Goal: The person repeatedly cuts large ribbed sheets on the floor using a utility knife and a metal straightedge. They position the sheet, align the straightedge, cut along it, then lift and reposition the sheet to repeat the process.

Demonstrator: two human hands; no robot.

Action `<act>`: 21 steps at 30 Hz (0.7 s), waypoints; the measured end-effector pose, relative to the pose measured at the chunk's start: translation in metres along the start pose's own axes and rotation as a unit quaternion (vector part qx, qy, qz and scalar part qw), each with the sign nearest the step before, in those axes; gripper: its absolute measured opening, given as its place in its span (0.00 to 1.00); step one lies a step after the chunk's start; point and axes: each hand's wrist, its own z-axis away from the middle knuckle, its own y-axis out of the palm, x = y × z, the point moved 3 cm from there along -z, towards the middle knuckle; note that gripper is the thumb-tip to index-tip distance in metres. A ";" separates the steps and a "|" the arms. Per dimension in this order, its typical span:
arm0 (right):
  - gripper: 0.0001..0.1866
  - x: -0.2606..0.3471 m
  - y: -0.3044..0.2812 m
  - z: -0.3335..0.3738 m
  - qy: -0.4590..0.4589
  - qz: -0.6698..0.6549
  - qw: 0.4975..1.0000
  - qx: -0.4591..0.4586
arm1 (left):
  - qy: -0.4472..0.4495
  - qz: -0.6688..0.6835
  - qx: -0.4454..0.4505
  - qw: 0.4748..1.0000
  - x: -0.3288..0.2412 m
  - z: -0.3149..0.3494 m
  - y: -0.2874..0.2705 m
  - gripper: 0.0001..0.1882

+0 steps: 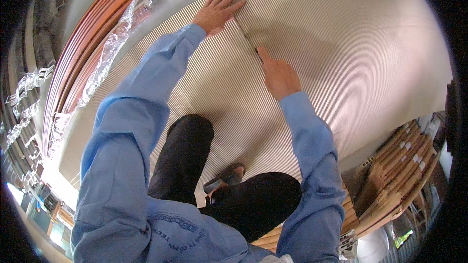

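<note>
A large cream corrugated sheet (360,44) with fine parallel ridges spreads under both hands. My left hand (220,9) lies flat on it near the far edge, fingers spread, holding nothing. Right of the middle, my right hand (282,75) is closed with its index finger stretched along a thin dark tool (258,52). Most of that tool is hidden by the hand, so its exact kind does not show. A thin dark line (242,28) crosses the ridges from beside my left hand to the tool's tip.
Orange-red curved sheets (92,29) with clear plastic wrap (122,34) stand along the far left. Stacked brown cardboard (404,160) lies at the lower right. My knees and a dark sandal (229,175) are on or over the sheet's near part.
</note>
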 end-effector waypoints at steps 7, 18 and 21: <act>0.28 -0.024 0.016 0.058 0.028 -0.028 0.995 0.087 | -0.003 -0.009 -0.007 1.000 0.001 0.000 0.003 0.28; 0.24 -0.049 0.084 0.067 -0.006 -0.141 0.984 -0.107 | 0.053 0.063 -0.035 0.996 0.008 -0.002 0.007 0.37; 0.24 -0.043 0.082 0.067 -0.043 -0.167 0.971 -0.165 | 0.063 0.092 -0.004 0.994 0.011 -0.002 0.002 0.46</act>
